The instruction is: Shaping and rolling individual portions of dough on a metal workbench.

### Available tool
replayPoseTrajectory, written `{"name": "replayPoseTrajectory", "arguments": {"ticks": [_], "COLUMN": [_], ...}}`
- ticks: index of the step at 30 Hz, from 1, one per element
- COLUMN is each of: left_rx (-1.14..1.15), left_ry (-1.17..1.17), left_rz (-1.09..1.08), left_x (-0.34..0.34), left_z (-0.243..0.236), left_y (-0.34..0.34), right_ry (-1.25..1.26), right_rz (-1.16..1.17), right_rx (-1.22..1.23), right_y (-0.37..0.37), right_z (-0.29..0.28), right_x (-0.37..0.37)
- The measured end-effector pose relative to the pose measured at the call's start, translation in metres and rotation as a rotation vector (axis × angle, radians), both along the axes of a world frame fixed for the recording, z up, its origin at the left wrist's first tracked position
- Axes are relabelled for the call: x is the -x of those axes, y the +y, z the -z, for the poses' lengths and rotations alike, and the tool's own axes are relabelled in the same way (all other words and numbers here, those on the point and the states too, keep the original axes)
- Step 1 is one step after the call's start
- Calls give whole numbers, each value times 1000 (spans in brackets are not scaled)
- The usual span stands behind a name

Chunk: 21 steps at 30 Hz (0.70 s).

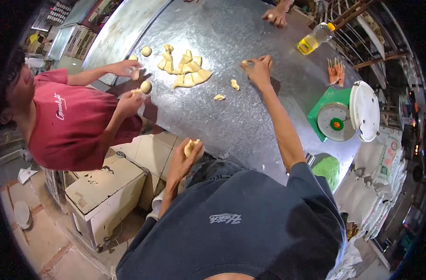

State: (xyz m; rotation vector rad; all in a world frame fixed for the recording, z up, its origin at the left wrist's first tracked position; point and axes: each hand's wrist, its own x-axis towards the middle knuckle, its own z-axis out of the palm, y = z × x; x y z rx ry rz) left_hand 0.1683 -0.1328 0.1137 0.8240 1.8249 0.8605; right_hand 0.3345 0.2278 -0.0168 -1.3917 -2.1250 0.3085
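Observation:
My left hand (180, 162) is closed around a lump of pale yellow dough (190, 148) just off the table's near edge. Out over the metal table (208, 119), my right hand (258, 73) has its fingers bent down at the surface, with a small bit of dough (245, 62) at the fingertips. Two small dough scraps, one (235, 84) and another (219, 97), lie to the left of that hand. Farther left sits a group of cut dough pieces (192, 77), some touching each other. A round dough ball (146, 51) rests beyond them.
At left a co-worker in a red shirt (77, 121) handles dough near another ball (145, 87). Another person's hand (275, 17) is at the far edge. A green scale (336, 114), oil bottle (315, 39), bundle of sticks (335, 73) and green dough-like mass (327, 170) stand right.

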Motion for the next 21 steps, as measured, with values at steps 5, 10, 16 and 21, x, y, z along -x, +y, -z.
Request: {"name": "replayPoseTrajectory", "arguments": {"ticks": [5, 10, 16, 21], "left_rx": [-32, -119, -255, -201], "left_ry": [-17, -51, -134, -84], "left_rz": [69, 144, 176, 205], "left_x": [-7, -15, -32, -45], "left_z": [-2, 8, 11, -12], "left_y": [0, 12, 27, 31], "right_ry": [287, 332, 250, 264], "right_rz": [-75, -600, -447, -502], "right_rx": [265, 896, 726, 525], "right_y": [-20, -182, -253, -247], "right_z": [-32, -127, -157, -163], "right_x": [3, -9, -24, -38]}}
